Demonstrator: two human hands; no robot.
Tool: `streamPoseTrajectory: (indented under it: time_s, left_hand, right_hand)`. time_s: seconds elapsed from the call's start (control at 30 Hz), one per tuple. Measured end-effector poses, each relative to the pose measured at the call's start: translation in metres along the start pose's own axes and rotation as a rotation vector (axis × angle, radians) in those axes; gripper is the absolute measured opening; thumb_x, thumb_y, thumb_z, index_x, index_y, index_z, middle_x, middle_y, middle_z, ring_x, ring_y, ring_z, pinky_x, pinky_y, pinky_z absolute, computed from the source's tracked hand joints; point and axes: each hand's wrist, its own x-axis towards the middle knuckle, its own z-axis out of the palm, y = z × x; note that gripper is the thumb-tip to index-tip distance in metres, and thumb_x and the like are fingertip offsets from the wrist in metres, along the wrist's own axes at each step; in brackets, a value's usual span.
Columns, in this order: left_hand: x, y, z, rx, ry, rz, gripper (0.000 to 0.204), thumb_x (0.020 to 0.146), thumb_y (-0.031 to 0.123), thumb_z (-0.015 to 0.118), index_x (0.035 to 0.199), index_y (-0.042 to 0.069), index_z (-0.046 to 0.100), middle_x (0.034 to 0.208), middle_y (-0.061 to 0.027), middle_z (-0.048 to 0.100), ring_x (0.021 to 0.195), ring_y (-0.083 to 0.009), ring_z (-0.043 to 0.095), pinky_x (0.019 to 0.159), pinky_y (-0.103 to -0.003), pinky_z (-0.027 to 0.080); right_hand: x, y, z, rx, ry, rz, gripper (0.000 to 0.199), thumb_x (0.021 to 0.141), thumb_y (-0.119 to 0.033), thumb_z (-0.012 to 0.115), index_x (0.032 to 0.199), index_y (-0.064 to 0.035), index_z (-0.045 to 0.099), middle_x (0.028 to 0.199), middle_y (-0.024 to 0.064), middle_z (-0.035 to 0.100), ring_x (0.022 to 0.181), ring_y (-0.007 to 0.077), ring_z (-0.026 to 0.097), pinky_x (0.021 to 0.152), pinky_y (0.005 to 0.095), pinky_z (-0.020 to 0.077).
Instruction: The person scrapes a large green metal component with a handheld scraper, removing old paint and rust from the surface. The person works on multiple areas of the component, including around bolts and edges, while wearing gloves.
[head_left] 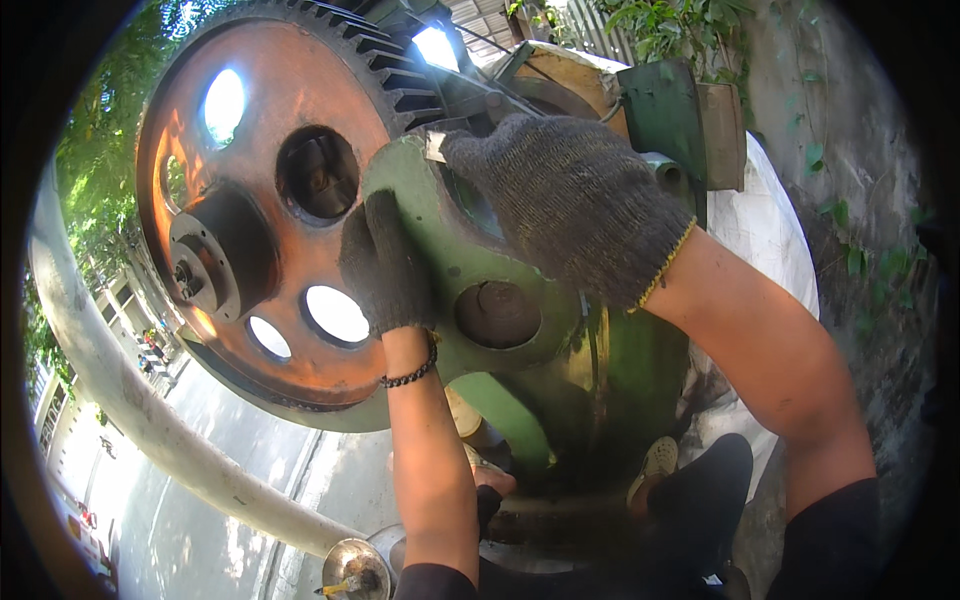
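Note:
A dark knit work glove covers my left hand [388, 262]. It is closed about the left edge of a green metal plate [440, 245], beside the big gear wheel; some of its fingers are hidden. My gloved right hand [575, 205] reaches over the plate's top, fingers closed on a small flat pale piece [435, 147] whose exact kind I cannot make out. That piece touches the plate's upper edge near the gear teeth. The orange-brown gear wheel [265, 75] stands tilted, with round holes and a dark hub [215, 255].
Below the plate is the green machine body [640, 385]. A pale curved pipe [130, 400] runs along the left to a round metal cup [357, 570] holding a yellow-handled tool. White sheeting [765, 230] and a concrete wall [850, 130] stand at right. My feet show below.

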Motion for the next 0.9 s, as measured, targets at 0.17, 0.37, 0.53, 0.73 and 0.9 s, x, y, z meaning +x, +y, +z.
streamPoseTrajectory:
  time_s: [0.17,0.37,0.53,0.73,0.9]
  left_hand:
    - [0.008,-0.001,-0.002,0.055,0.04,0.023,0.055,0.111,0.044,0.054,0.123,-0.005,0.074,0.112,-0.0258,0.077,0.096,-0.0367,0.073,0.089,-0.047,0.053]
    - [0.008,-0.004,0.009,0.111,0.021,0.09,0.055,0.11,0.044,0.053,0.123,-0.006,0.073,0.115,-0.0282,0.076,0.102,-0.0411,0.073,0.092,-0.049,0.052]
    - [0.009,0.009,-0.001,0.092,0.017,-0.04,0.056,0.11,0.045,0.053,0.121,-0.006,0.073,0.115,-0.0297,0.075,0.103,-0.0428,0.072,0.092,-0.051,0.052]
    - [0.002,0.002,0.004,0.006,0.025,0.014,0.051,0.111,0.042,0.055,0.121,-0.005,0.073,0.109,-0.0263,0.076,0.097,-0.0377,0.071,0.089,-0.047,0.052]
    - [0.004,-0.001,0.001,-0.001,0.051,0.058,0.05,0.112,0.042,0.056,0.12,-0.004,0.074,0.109,-0.0244,0.076,0.096,-0.0361,0.071,0.089,-0.046,0.052]
  right_hand:
    - [0.006,-0.002,0.003,0.0,-0.028,0.066,0.034,0.097,-0.013,0.064,0.13,-0.0143,0.07,0.094,0.019,0.075,0.09,0.0361,0.078,0.076,0.0483,0.0631]
    - [0.057,0.027,-0.004,-0.146,-0.172,-0.097,0.036,0.096,-0.012,0.064,0.131,-0.0168,0.07,0.087,0.0145,0.075,0.084,0.0341,0.077,0.075,0.0458,0.0622]
    - [0.017,0.044,-0.015,-0.154,0.048,-0.144,0.036,0.097,-0.011,0.063,0.131,-0.0176,0.072,0.089,0.0172,0.074,0.084,0.034,0.077,0.072,0.0451,0.0614]
    - [-0.002,0.034,-0.004,-0.084,0.003,-0.177,0.042,0.1,-0.011,0.062,0.14,-0.0218,0.07,0.104,0.0161,0.074,0.086,0.0324,0.076,0.071,0.0437,0.0613]
    - [0.011,0.012,-0.012,-0.288,-0.139,-0.108,0.037,0.1,-0.011,0.061,0.135,-0.0196,0.072,0.102,0.0124,0.073,0.088,0.032,0.076,0.072,0.0436,0.0612]
